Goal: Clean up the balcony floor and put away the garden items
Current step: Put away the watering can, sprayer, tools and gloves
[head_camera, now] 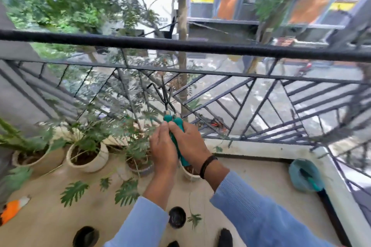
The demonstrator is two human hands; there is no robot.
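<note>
Both hands are up in front of the railing [180, 46], clasped together round two teal-handled garden tools [176, 126]. Left hand [162, 152] curls its fingers round the handles from the left, right hand [190, 146] wraps them from the right — a dark band sits on that wrist. Both sleeves are light blue. The handles lie side by side, touching, and the dark metal prongs [164, 92] stick up and away in front of the railing bars; the ends are blurred, so what kind of tools they are is hard to say beyond a forked one.

Below the hands a row of pale pots [88, 156] stands along the balcony edge, each with soil and leafy plants. Cut leaves [74, 192] lie scattered on the beige floor [261, 186], and a small sprig [193, 219] lies near a round black drain [177, 217]. At the far left an orange-and-white glove [14, 208] rests on the floor. In the right corner sits a teal dustpan [305, 174] with a brush on it — its dark handle runs along the wall.
</note>
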